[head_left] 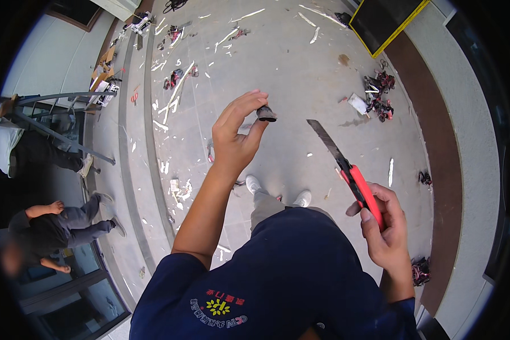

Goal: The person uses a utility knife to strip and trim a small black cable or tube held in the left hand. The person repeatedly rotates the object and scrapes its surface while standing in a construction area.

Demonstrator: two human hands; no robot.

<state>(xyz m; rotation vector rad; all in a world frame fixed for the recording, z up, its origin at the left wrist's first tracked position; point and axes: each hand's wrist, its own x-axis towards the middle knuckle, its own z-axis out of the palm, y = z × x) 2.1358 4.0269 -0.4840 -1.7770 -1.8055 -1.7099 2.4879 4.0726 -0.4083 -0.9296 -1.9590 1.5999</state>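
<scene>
Left hand [237, 131] pinches small black piece [266, 114] between thumb and fingertips, right hand [389, 233] clamped round red knife [364, 192], blade [324, 137] beyond grip; best keep edge angled off pinch.

Hands [236, 135] [390, 241] raised; left pinching, right gripping, seemingly firm.

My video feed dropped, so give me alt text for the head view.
The right hand holds a red utility knife with its blade out; the left hand pinches a small dark piece, apart from the blade. White scraps litter the grey floor below, and another person is at far left.
</scene>
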